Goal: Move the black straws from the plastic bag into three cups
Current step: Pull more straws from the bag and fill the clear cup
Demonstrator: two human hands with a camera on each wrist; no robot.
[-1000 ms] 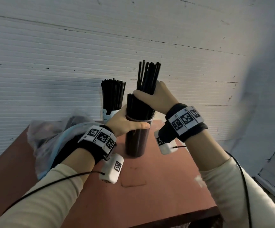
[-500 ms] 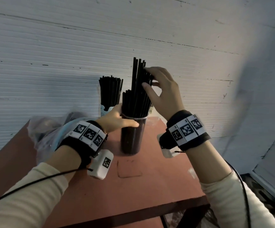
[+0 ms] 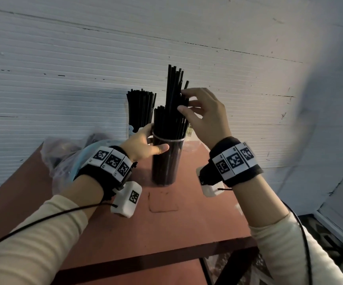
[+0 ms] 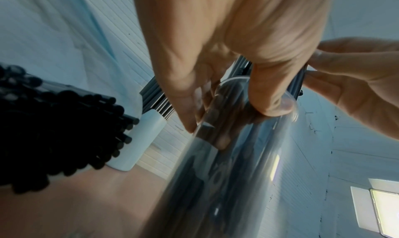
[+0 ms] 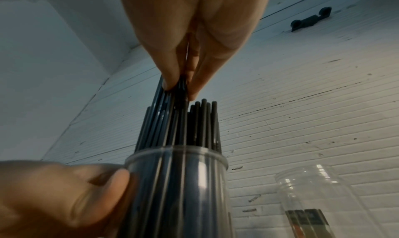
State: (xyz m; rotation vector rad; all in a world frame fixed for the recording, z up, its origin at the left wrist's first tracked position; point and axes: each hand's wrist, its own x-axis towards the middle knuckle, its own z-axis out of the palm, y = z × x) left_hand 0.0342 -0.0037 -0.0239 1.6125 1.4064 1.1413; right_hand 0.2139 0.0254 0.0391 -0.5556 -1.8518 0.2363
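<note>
- Tabletop [image 3: 166, 227]: reddish-brown, set against a white ribbed wall, its near edge a darker strip.
- Clear cup [image 3: 167, 161]: upright near the middle, packed with black straws [image 3: 172, 103] that rise above its rim.
- Second cup [image 3: 133, 129]: just behind and to the left, near the wall, also filled with straws.
- Third cup [image 5: 319, 200]: clear, beside the middle one on its right; its contents cannot be made out.
- Plastic bag [image 3: 63, 157]: crumpled at the left edge, dark straw ends showing inside.
</note>
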